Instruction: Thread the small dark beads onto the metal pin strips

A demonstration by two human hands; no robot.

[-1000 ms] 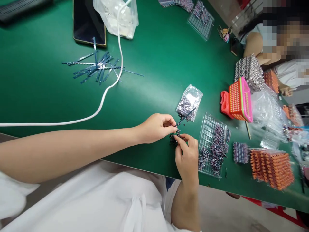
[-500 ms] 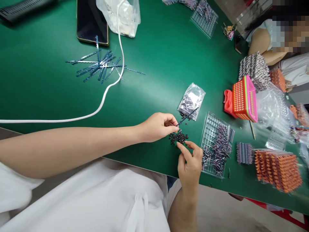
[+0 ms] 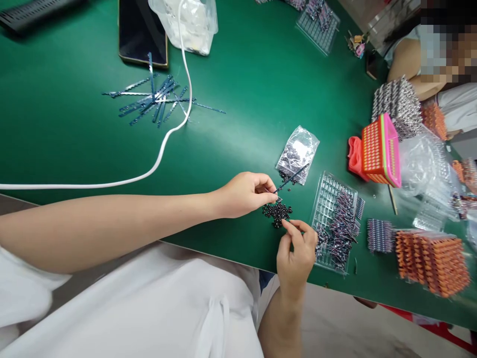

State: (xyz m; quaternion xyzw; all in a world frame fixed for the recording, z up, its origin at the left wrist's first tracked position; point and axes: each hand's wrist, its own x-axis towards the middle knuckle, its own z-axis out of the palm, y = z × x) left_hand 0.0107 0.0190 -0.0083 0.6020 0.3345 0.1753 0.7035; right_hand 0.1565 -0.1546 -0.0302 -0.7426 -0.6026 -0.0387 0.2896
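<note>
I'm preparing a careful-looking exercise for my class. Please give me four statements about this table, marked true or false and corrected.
1. The left hand holds a thin blue strip. True.
2. The right hand rests on the phone. False: it is at the edge of the dark beads.
3. A white cable lies on the green table. True.
4. The clear tray is bare. False: many thin pieces lie in it.

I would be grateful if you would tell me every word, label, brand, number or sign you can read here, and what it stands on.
No text can be read anywhere here.
Small clear bag: a pale patch shows; label or glare, I cannot tell.
Phone: dark screen, no legible marking.
Dark strip in the left hand: no legible marking.
</note>
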